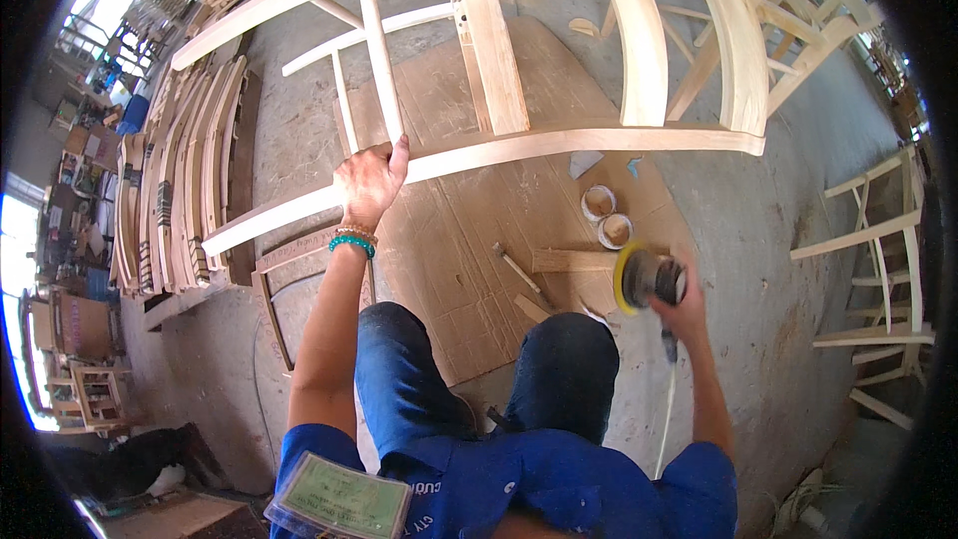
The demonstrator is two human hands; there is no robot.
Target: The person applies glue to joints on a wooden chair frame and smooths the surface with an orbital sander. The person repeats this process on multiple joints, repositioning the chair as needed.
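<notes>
An unpainted wooden chair frame (559,142), with curved slats and straight crossbars, lies across the view in front of my knees. My left hand (369,183) is wrapped round its near rail, where a thin crossbar joins, with the thumb pointing away from me. In my right hand (685,304) is a round power sander (644,281) with a yellow-rimmed pad, held to the right of my knee and apart from the frame. The hand and sander are slightly blurred. A pale cord or hose (670,409) runs down from the sander toward me.
Flattened cardboard (449,240) covers the floor beneath, bearing two tape rolls (599,202), a hammer (521,273) and a wood offcut (574,260). Curved wooden parts (185,175) are stacked at left. More chair frames (883,240) stand at right, others at the far right.
</notes>
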